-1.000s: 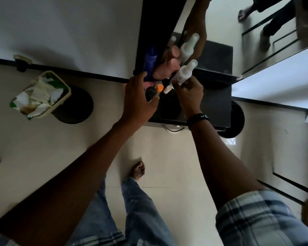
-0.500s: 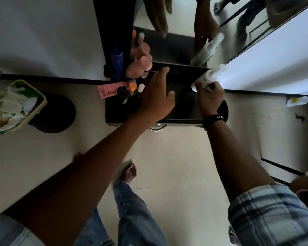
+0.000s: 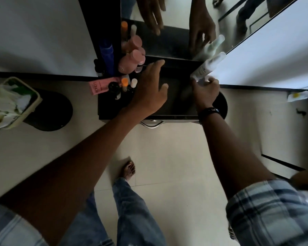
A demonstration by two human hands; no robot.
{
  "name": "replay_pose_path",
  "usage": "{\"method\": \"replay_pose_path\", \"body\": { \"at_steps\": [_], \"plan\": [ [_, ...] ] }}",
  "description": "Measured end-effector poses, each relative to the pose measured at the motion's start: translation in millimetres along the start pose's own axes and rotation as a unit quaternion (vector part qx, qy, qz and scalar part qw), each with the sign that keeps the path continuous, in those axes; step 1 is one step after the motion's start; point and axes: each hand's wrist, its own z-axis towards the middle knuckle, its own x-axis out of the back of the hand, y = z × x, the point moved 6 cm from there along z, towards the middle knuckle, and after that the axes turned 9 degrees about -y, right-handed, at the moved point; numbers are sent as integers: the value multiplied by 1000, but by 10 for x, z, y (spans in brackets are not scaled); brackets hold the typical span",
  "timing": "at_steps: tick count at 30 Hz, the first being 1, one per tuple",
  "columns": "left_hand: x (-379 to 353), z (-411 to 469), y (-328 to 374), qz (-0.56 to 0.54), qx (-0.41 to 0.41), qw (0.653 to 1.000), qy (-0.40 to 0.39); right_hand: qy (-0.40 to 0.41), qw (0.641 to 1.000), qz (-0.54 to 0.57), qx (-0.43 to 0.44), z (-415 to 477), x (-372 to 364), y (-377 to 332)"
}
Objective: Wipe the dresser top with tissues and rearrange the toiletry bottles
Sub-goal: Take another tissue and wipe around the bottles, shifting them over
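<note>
- Holding the white plastic spray bottle (image 3: 208, 65): your right hand (image 3: 205, 91) is clamped round its base end, at the far right corner of the black dresser top (image 3: 178, 102), just beside the edge of the mirror (image 3: 176, 13).
- Long axis: tilted, with the cap end pointing away from you and to the right and the base end in your fist. The base is blurred, so I can't tell whether it touches the top.
- Your left hand (image 3: 149, 91) has its fingers spread and holds nothing. It sits over the middle of the top with the fingertips near the bottle cluster. I can't tell whether it is resting or hovering.
- Key relation: the cluster lies left of the white bottle, and your left hand is between the two. The right hand has the bottle; the left is nearer the cluster.
- Cluster at left rear:
  - a pink bottle with a round pink cap (image 3: 131, 58)
  - a tall dark blue tube (image 3: 107, 55)
  - a flat pink tube (image 3: 103, 86) lying down, with its end overhanging the left edge
  - a small orange-capped bottle (image 3: 124, 82)
  - a small white-capped bottle (image 3: 134, 82) just beside it
  - a black round-capped jar (image 3: 113, 86)
- Judgement: you're on the rearranging step, as neither hand holds a tissue. The right corner looks free for a set-down. If you go left, your own hand blocks the path, and the packed small bottles could tip.
- Outward: a chrome drawer handle (image 3: 152, 124) sits under the front edge. A cream bin of crumpled tissues (image 3: 32, 105) is on the floor, well to the left.
</note>
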Motion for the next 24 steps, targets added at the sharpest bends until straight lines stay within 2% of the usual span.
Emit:
{"method": "replay_pose_path", "body": {
  "at_steps": [2,4,6,8,14,19,24],
  "plan": [
    [235,-162,-51,34,-12,997,67,-27,999,23,13,-243,-161,-26],
    [470,-320,-205,98,19,988,121,-115,991,46,56,-534,-457,-130],
    [646,-425,-435,164,86,974,128,-233,965,60,106,-815,-793,-268],
    [736,-473,-675,168,142,971,95,-301,942,36,144,-1009,-1046,-384],
    [749,-446,-905,145,153,974,86,-284,935,-27,212,-1129,-1287,-647],
    [671,-346,-921,152,125,978,67,-244,946,-11,212,-1111,-1318,-692],
    [705,-334,-750,148,97,980,89,-252,950,3,186,-1043,-1290,-607]
  ]
}}
